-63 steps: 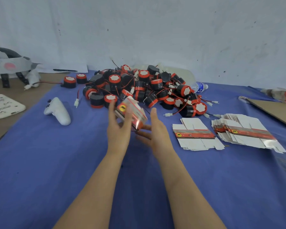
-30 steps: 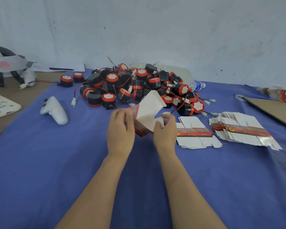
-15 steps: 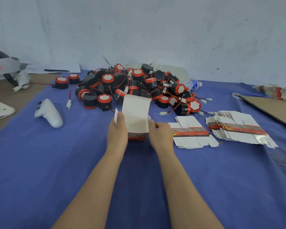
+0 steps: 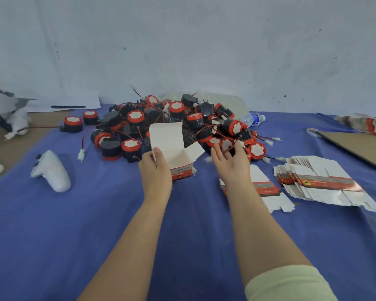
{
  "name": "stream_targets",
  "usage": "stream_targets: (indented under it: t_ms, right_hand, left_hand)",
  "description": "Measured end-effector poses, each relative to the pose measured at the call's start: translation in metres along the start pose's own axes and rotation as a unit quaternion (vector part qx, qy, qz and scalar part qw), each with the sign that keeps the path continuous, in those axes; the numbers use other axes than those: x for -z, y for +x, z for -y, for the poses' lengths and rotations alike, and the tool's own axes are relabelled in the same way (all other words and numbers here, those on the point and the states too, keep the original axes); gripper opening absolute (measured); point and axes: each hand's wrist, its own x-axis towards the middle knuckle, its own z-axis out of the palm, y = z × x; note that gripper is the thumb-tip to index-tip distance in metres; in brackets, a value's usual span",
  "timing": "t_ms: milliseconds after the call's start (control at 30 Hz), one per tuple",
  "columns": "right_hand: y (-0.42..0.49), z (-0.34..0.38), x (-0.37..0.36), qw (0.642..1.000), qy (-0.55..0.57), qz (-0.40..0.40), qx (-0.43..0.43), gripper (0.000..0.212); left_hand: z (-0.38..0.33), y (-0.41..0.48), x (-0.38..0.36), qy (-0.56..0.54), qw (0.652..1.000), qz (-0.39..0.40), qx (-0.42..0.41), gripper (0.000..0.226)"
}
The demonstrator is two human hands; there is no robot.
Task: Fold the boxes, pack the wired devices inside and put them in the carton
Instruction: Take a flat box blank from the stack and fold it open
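In the centre of the frame, the left hand (image 4: 155, 172) grips 1 folded box (image 4: 172, 146) by its left side, thumb up against the white wall; the box stands upright on the blue cloth (image 4: 74, 235) covering the desk, its top open, the lid flap raised at the back and a side flap splayed to the right; a red band runs round its base. Just right of it, the right hand (image 4: 232, 164) is open, its fingers spread and reaching into the near edge of the pile of wired devices (image 4: 182, 120), fingertips touching red wires and a red-capped unit; whether it has hold of anything I cannot tell. The pile of black-and-red pieces fills the upper centre. 2 stacks of flat boxes lie at right: the nearer stack (image 4: 269, 192) partly under the right forearm, the farther stack (image 4: 319, 183) beside it. A white controller (image 4: 52, 172) lies at left; a water bottle (image 4: 252, 119) lies behind the pile; a brown cardboard sheet (image 4: 356, 146) sits at the right edge.
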Motion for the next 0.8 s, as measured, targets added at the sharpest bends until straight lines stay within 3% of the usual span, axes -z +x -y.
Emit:
stream_targets:
  t_ms: [67,100,133,200,267,333,367,433,500,600,633,733,800]
  right_hand:
    - [-0.004,-0.003,-0.004,0.998,-0.058,-0.015,0.005,0.018]
    - [-0.007,-0.004,-0.005,0.985,-0.17,-0.025,0.033,0.019]
    - [-0.013,-0.004,-0.005,0.94,-0.331,-0.025,0.075,0.022]
    - [-0.026,-0.003,0.002,0.767,-0.626,0.011,0.143,0.029]
    - [-0.04,0.006,0.013,0.589,-0.794,0.04,0.148,0.03]
    - [-0.053,0.017,0.02,0.465,-0.878,0.037,0.107,0.026]
    - [-0.06,0.022,0.022,0.434,-0.896,0.025,0.091,0.022]
    - [-0.073,0.026,0.02,0.423,-0.902,0.0,0.09,0.018]
    - [-0.082,0.021,0.014,0.437,-0.89,0.012,0.127,0.019]
    - [-0.104,0.0,0.001,0.505,-0.845,0.103,0.142,0.053]
    - [-0.111,-0.008,-0.002,0.509,-0.841,0.146,0.113,0.063]
    - [-0.127,-0.026,0.002,0.459,-0.86,0.224,0.017,0.081]
    - [-0.135,-0.032,0.008,0.454,-0.86,0.231,-0.001,0.082]
  left_hand:
    - [0.006,0.001,0.003,-0.033,0.999,-0.002,0.02,0.025]
    - [0.008,0.001,0.006,-0.043,0.999,-0.008,0.022,0.025]
    - [0.009,0.001,0.009,-0.053,0.998,-0.017,0.02,0.024]
    - [0.01,-0.001,0.015,-0.08,0.996,-0.037,0.02,0.021]
    - [0.011,-0.003,0.022,-0.114,0.991,-0.054,0.035,0.02]
    - [0.011,-0.006,0.03,-0.133,0.987,-0.07,0.055,0.02]
    - [0.01,-0.008,0.034,-0.142,0.985,-0.077,0.061,0.02]
    - [0.011,-0.013,0.042,-0.156,0.981,-0.091,0.065,0.019]
    - [0.012,-0.018,0.05,-0.166,0.978,-0.107,0.065,0.018]
    - [0.018,-0.024,0.056,-0.185,0.972,-0.13,0.063,0.016]
    - [0.019,-0.026,0.056,-0.18,0.972,-0.137,0.061,0.016]
    - [0.024,-0.028,0.055,-0.146,0.978,-0.142,0.043,0.017]
    - [0.026,-0.027,0.053,-0.12,0.982,-0.141,0.023,0.025]
